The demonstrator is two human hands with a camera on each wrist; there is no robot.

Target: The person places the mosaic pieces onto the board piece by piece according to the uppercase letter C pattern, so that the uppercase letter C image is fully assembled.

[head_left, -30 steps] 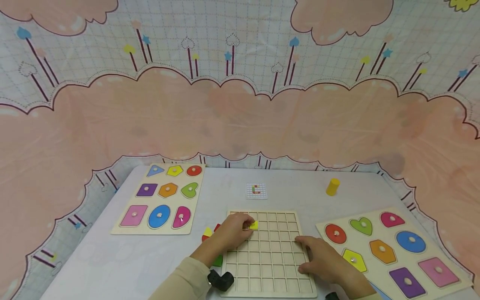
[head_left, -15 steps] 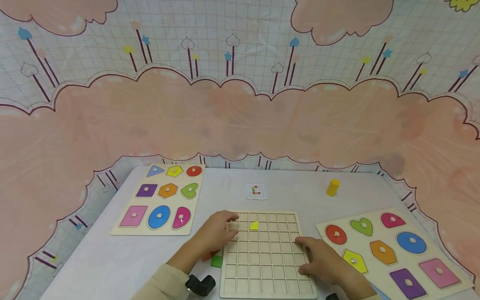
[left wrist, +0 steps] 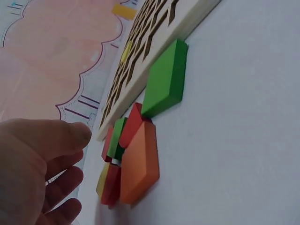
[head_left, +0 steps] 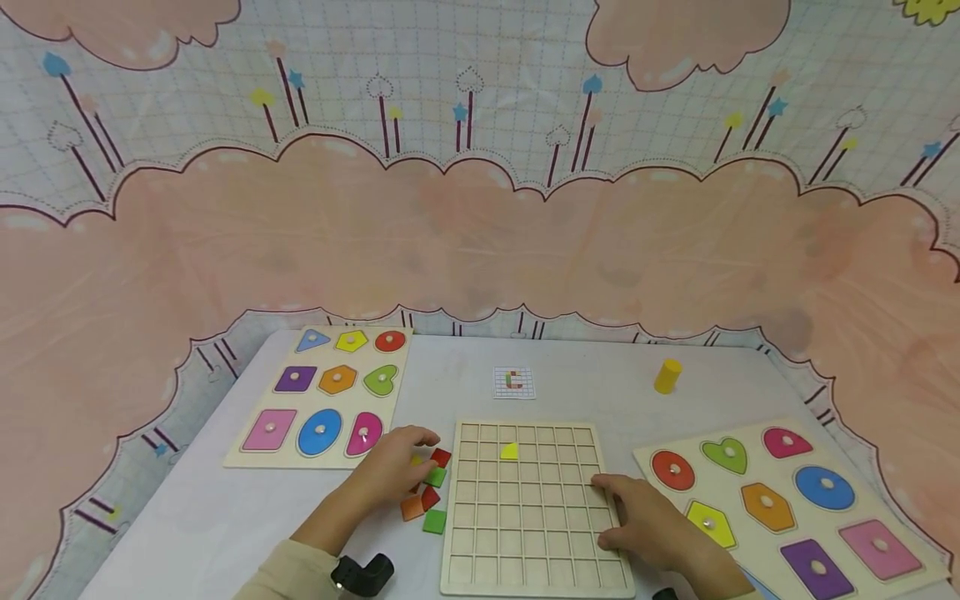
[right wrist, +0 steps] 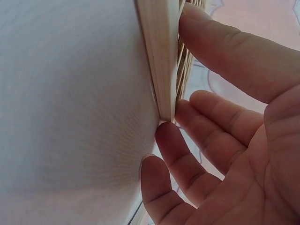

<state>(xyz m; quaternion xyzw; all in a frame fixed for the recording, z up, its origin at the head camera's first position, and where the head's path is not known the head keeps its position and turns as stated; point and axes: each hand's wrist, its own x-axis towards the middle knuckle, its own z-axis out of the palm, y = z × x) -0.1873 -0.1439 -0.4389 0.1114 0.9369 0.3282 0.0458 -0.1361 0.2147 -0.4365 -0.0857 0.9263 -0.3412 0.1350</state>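
Note:
A pale wooden grid board (head_left: 480, 575) lies on the table, with one yellow block (head_left: 509, 451) in a cell of its upper left part. My left hand (head_left: 393, 467) is over a small pile of coloured blocks left of the board, its fingers loosely bent and holding nothing. Among the pile are an orange block (left wrist: 139, 164), a green block (left wrist: 165, 79) and several red, green and yellow ones, some partly hidden by the hand in the head view. My right hand (head_left: 645, 517) rests on the board's right edge, thumb and fingertips touching it.
A knobbed shape puzzle (head_left: 300, 400) lies at the left, another shape puzzle (head_left: 720, 492) at the right, close to my right hand. A small pattern card (head_left: 513, 392) lies behind the board. A yellow cylinder (head_left: 667, 377) stands at the back right.
My left hand has let go of the yellow block in the board and moved left and slightly down to the pile. The right hand stays on the board's edge.

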